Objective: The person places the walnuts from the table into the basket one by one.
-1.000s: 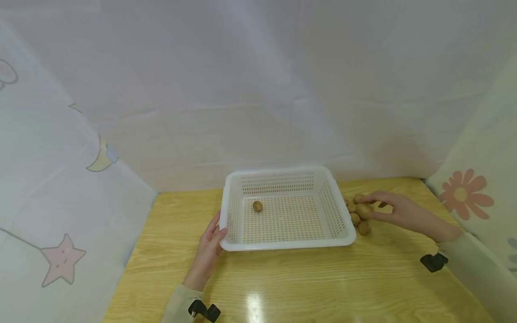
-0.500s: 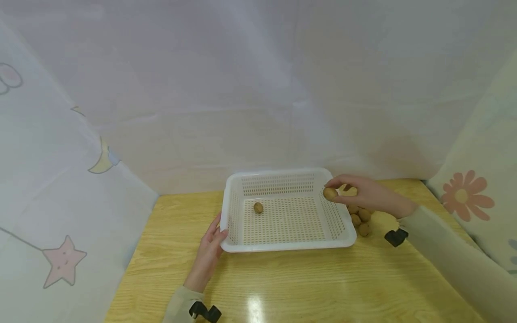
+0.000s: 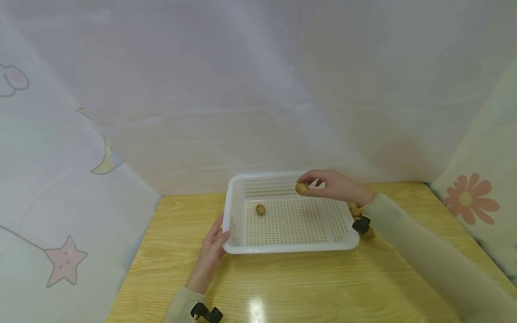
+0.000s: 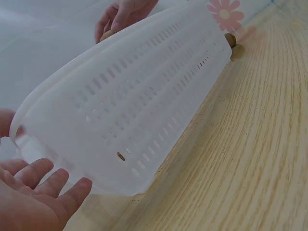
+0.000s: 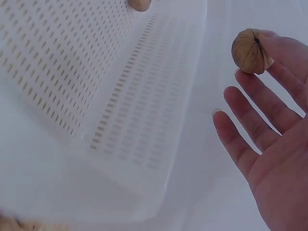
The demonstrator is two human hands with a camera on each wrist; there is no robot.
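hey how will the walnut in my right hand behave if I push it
The walnut looks nearly round, so it would likely roll. Its seamed shell suggests it's stiff rather than squashy. Your right hand needs only a pinch to hold it, so it's probably light.

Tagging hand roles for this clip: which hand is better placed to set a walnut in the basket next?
Probably the right hand: it pinches a walnut, seen over the white basket in the head view. The left hand holds the basket's left side.
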